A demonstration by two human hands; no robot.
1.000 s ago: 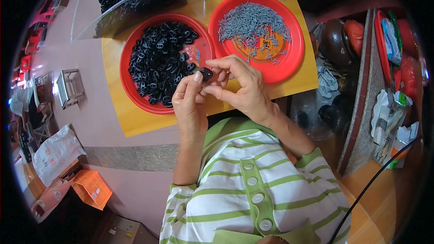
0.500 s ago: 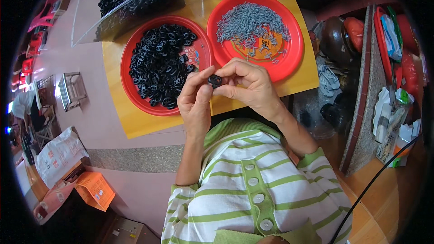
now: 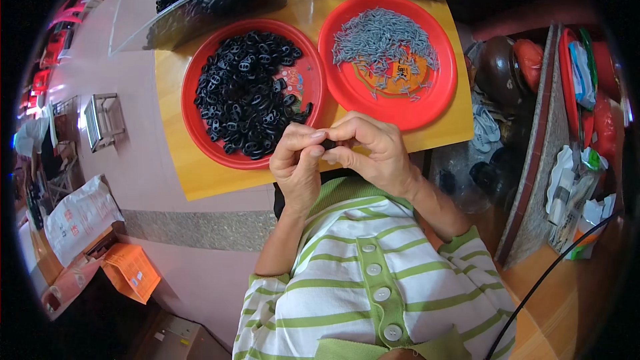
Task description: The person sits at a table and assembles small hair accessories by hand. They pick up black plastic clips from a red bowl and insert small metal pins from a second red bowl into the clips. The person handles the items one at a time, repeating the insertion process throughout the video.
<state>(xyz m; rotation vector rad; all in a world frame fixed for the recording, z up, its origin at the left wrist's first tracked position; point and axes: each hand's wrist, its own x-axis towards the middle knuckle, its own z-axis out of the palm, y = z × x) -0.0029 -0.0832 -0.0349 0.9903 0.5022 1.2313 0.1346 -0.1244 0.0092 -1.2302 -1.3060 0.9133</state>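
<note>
Between my fingertips sits a small black plastic piece (image 3: 328, 144), mostly covered by the fingers. My left hand (image 3: 297, 165) pinches it from the left side, thumb and forefinger closed on it. My right hand (image 3: 375, 155) grips it from the right in the same way. Whether a grey pin is also between the fingers I cannot make out. Just beyond my left hand is a red round tray (image 3: 189, 117) heaped with black oval two-holed pieces (image 3: 237, 93). A second red tray (image 3: 440, 103), beyond my right hand, carries many small grey pins (image 3: 383, 37).
Both trays rest on a yellow tabletop (image 3: 175, 170). Clear plastic bins (image 3: 220, 0) of black parts stand at its far edge. On the right are a brown jar (image 3: 499, 70) and a stone-edged ledge (image 3: 533, 153). A metal stool (image 3: 102, 122) and an orange basket (image 3: 131, 272) stand left.
Both hands have drawn a little nearer my body with the black piece. It has turned, so its holed face no longer shows. The whole view has shifted slightly.
</note>
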